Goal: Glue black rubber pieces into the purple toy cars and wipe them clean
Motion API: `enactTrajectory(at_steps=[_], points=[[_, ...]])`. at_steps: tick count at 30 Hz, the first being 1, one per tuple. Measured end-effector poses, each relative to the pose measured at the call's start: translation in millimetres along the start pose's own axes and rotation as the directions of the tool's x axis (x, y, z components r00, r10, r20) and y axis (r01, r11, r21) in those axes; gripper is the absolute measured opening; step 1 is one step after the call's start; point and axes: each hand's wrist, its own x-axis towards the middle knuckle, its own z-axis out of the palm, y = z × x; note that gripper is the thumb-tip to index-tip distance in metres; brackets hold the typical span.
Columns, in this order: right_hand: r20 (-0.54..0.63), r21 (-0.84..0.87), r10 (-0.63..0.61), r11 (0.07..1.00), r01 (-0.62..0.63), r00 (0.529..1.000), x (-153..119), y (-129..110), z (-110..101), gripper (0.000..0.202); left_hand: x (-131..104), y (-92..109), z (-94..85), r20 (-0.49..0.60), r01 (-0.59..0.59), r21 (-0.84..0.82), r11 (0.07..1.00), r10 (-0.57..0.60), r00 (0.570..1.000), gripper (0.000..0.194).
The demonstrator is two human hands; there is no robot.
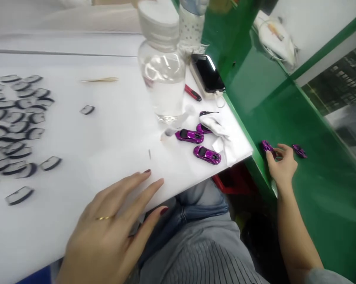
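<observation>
White sheeting point(121, 134) covered your table, and a green surface point(322, 189) ran along its three o'clock side. Your two hands were well apart. Your left hand point(107, 225) was open at the near edge, fingers spread and thumb apart; whether it touched the sheeting could not be told. Your right hand point(284, 165) had its thumb and fingers closed on a purple toy car point(267, 147), at that hand's ten o'clock, and a second car point(299, 151) lay on the green at its one o'clock. At two o'clock from your left hand, more purple cars point(206, 155) lay on the table, one partly hidden by a crumpled white cloth point(215, 124). At one o'clock from it stood a clear bottle point(166, 90), with a phone point(209, 75) at the bottle's two o'clock. Dark-edged pieces point(14, 117) clustered at your left hand's ten o'clock.
</observation>
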Motion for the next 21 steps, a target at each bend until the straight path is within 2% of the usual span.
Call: enactTrajectory(at_steps=[2,5,8,10,12,13,14,16,17,18,20,21], points=[[0.029,-0.042,-0.042,0.998,0.044,0.999,7,53,-23,0.026,-1,-2,2.2,0.012,0.004,-0.019,1.0,-0.003,1.0,0.041],[0.07,-0.09,-0.119,0.988,0.125,0.99,24,106,-52,0.031,0,-2,2.7,0.024,0.01,-0.013,1.0,-0.01,1.0,0.042],[0.108,-0.114,-0.217,0.967,0.229,0.97,47,131,-64,0.029,2,0,1.9,0.011,0.005,0.026,1.0,-0.006,1.0,0.038],[0.107,-0.111,-0.288,0.948,0.299,0.952,62,127,-61,0.028,3,2,1.5,0.01,-0.018,0.06,0.998,0.017,1.0,0.036],[0.067,-0.095,-0.348,0.931,0.353,0.935,70,101,-49,0.023,5,7,1.2,0.015,-0.041,0.108,0.993,0.039,0.999,0.033],[0.037,-0.081,-0.374,0.923,0.375,0.927,71,78,-40,0.02,6,10,1.2,0.018,-0.047,0.137,0.989,0.045,0.999,0.032],[0.025,-0.056,-0.4,0.914,0.401,0.916,68,48,-30,0.019,8,13,1.4,0.018,-0.051,0.164,0.985,0.048,0.999,0.031],[0.056,0.032,-0.477,0.879,0.476,0.877,54,-26,-10,0.035,10,19,2.5,0.016,-0.037,0.194,0.98,0.035,0.999,0.034],[0.163,0.135,-0.553,0.833,0.537,0.817,44,-68,-2,0.042,11,22,3.4,0.011,-0.019,0.192,0.981,0.018,1.0,0.039],[0.207,0.272,-0.663,0.745,0.609,0.719,33,-109,5,0.042,11,24,4.6,0.004,0.001,0.18,0.984,-0.002,1.0,0.045],[0.182,0.539,-0.824,0.54,0.647,0.536,15,-179,14,0.042,10,28,7.8,-0.03,0.033,0.143,0.989,-0.029,0.999,0.05],[0.183,0.65,-0.854,0.477,0.592,0.488,9,-204,17,0.039,9,30,9.7,-0.052,0.042,0.123,0.992,-0.036,0.998,0.048]])
